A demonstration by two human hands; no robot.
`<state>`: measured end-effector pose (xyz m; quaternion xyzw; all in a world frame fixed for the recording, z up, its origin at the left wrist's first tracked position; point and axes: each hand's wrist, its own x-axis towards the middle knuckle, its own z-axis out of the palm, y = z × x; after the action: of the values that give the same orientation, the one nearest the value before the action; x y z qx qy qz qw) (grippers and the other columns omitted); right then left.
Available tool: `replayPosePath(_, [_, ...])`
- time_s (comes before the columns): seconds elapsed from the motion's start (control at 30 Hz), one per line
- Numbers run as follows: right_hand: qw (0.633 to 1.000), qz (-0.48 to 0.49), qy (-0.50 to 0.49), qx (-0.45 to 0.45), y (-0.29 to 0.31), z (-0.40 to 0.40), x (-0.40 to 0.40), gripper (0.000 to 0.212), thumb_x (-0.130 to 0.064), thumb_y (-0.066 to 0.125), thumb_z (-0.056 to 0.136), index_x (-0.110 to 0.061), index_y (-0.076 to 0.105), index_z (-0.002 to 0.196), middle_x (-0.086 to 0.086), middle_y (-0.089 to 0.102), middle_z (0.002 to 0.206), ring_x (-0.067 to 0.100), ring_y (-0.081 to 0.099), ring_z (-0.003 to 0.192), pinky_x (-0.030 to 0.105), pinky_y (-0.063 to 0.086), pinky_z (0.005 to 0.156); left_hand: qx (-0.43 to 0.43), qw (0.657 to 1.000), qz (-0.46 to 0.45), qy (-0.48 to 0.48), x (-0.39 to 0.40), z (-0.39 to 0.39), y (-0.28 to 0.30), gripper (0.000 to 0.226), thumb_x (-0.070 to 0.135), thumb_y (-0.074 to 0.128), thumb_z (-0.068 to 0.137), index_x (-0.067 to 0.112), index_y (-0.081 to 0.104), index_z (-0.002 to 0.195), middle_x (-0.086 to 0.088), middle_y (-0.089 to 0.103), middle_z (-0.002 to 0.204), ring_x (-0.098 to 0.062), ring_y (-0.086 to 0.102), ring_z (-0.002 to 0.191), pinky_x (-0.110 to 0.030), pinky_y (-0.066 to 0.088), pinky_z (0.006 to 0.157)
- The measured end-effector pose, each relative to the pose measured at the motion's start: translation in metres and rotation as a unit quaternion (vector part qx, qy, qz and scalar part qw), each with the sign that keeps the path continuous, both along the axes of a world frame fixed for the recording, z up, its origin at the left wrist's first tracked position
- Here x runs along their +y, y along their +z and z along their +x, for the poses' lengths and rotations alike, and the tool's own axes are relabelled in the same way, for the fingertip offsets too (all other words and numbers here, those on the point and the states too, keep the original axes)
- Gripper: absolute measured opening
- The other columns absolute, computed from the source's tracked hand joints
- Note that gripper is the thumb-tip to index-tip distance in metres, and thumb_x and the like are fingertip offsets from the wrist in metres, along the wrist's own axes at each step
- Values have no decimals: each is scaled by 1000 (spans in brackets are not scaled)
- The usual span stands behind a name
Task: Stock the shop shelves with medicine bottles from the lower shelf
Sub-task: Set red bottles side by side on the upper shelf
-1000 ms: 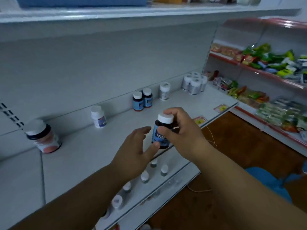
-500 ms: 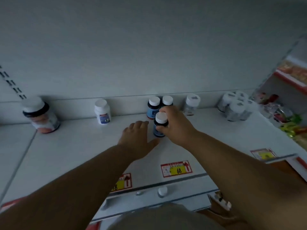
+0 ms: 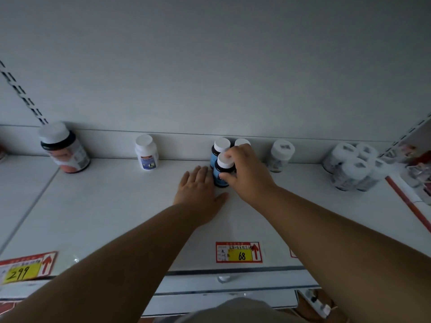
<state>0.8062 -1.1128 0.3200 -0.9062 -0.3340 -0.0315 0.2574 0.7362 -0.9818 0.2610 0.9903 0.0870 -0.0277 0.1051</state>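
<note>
A dark medicine bottle (image 3: pixel 221 172) with a white cap and blue label stands on the white shelf (image 3: pixel 116 206). My right hand (image 3: pixel 247 173) grips it around the cap and side. Directly behind it stand two matching bottles (image 3: pixel 220 148) against the back wall; the right one is mostly hidden by my fingers. My left hand (image 3: pixel 198 190) lies flat on the shelf just left of the held bottle, fingers straight, their tips close to the bottle.
A large dark jar (image 3: pixel 63 148) and a white bottle (image 3: pixel 146 152) stand at the back left. A clear bottle (image 3: pixel 281 156) and a cluster of wrapped bottles (image 3: pixel 354 166) stand to the right. Price tags (image 3: pixel 239 252) line the front edge.
My right hand carried the bottle up onto the shelf and back to the two matching bottles. My left hand came down flat beside it. The camera moved closer to the shelf.
</note>
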Motion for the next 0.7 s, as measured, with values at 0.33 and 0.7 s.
replayPosePath(0.33, [995,-12,-96,3,9,-31,13,56,-29,79,79,-8,51,123,15,48,123,33,54,105,40,46,85,6,998,-30,-56,21,-22,13,81,58,40,96,14,12,157,-8,13,164,-22,8,152,-38,5,124])
replayPosePath(0.7, [993,47,-41,-98,26,-127,56,44,-28,72,84,-8,56,119,17,53,125,36,52,116,51,46,94,-71,991,-106,39,60,-144,55,76,51,52,94,20,19,155,-3,29,159,-23,30,143,-38,25,118])
